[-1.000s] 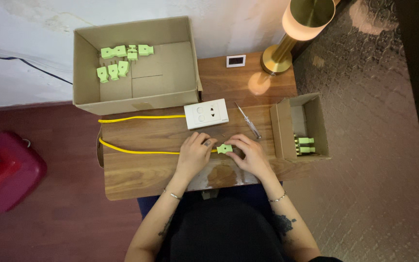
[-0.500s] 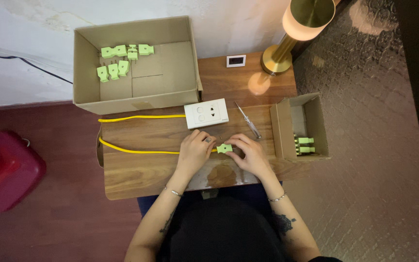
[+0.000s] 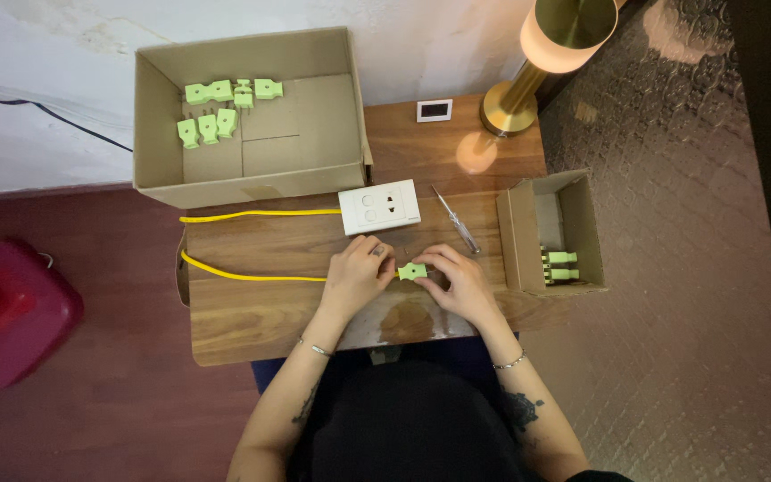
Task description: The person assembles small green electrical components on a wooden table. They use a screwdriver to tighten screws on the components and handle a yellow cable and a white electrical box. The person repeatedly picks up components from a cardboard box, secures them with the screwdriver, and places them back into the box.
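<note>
Head view, looking straight down. A small green plug [image 3: 412, 270] is pinched between both hands, fingertips closed on its two ends. The left hand [image 3: 356, 275] is clamped on the plug's left end, the right hand [image 3: 457, 281] on its right end; the middle of the plug is left uncovered between them. The plug's long axis is laid left to right across the picture, roughly parallel to the front edge of the wooden table [image 3: 252, 312]. Which end is the pronged one cannot be told, as both ends are hidden by fingers. The plug is held just above or on the tabletop, near the table's middle; contact with the wood cannot be told.

A yellow cable [image 3: 252, 277] is run from under the left hand out to the table's left edge, looped, and brought back to a white socket plate [image 3: 379, 206] lying just behind the hands. A screwdriver [image 3: 455, 220] is laid at a slant just right of the plate. A small open carton [image 3: 528, 232] with more green plugs inside is set at the right edge. A large cardboard box [image 3: 314, 125] with several green plugs is placed at the back left. A brass lamp [image 3: 528, 80] is stood at the back right. A red container [image 3: 6, 312] is seen on the floor at left.
</note>
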